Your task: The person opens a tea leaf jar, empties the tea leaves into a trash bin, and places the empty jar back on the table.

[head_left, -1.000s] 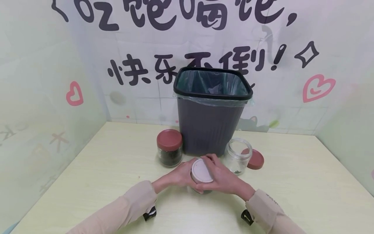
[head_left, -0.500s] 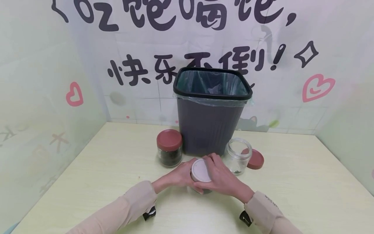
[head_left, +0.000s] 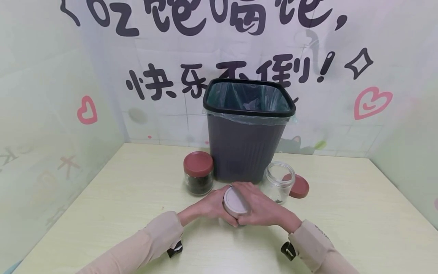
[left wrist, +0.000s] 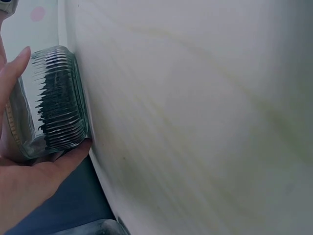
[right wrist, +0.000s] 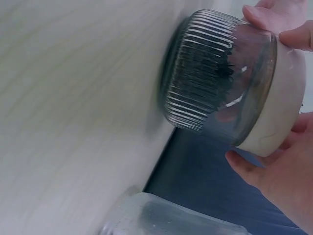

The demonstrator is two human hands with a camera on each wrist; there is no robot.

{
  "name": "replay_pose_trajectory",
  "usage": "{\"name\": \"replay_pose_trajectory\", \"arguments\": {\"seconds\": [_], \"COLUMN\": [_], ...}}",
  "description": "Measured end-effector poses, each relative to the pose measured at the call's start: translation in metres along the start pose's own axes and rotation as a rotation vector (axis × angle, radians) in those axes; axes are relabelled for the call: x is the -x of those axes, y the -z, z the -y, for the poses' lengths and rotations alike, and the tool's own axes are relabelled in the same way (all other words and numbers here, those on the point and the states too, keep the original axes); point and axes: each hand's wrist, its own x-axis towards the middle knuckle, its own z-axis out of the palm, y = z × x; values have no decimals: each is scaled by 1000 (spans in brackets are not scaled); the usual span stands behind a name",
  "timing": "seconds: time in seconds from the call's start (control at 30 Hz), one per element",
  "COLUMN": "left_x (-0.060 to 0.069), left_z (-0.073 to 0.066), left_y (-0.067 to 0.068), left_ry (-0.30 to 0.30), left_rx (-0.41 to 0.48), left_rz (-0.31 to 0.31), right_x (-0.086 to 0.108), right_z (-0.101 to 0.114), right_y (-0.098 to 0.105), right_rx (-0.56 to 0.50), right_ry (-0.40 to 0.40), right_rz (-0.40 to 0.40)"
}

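Observation:
A glass jar (left wrist: 61, 98) with a ribbed base and dark, dry-looking contents stands on the table in front of the bin. On top of it sits a whitish lid (head_left: 236, 201). My left hand (head_left: 212, 204) grips the glass body from the left, thumb on the near side. From the right, my right hand (head_left: 261, 207) holds the lid by its rim, thumb near and fingers on the far side. In the right wrist view the lid (right wrist: 283, 98) is on the jar's mouth. My hands cover much of the jar in the head view.
A dark bin (head_left: 244, 148) with a green liner stands behind the hands. Left of it is a red-lidded jar (head_left: 198, 173) with dark contents. To the right stand an uncovered glass jar (head_left: 278, 182) with scraps at the bottom and a red lid (head_left: 301, 187) lying flat.
My right hand has shifted its hold around the whitish lid, its fingers and thumb now placed differently on the rim. The left hand and the jar stay in place.

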Motion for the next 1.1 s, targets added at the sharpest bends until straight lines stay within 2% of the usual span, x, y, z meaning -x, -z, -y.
{"name": "replay_pose_trajectory", "arguments": {"seconds": [0.13,0.37,0.53,0.67,1.1], "left_x": [1,1,2,1,1], "left_z": [0,1,0,1,0], "left_y": [0,-1,-1,0,1], "left_ry": [1,29,36,44,46], "left_rx": [-11,-32,-22,-13,9], "left_rz": [3,1,10,18,40], "right_x": [0,1,0,-1,-4], "right_z": [3,3,2,2,5], "right_y": [0,-11,-15,-14,0], "right_rx": [22,203,256,224,58], "right_ry": [34,-45,-35,-35,-43], "right_rz": [-9,-221,-269,-236,-25]}}
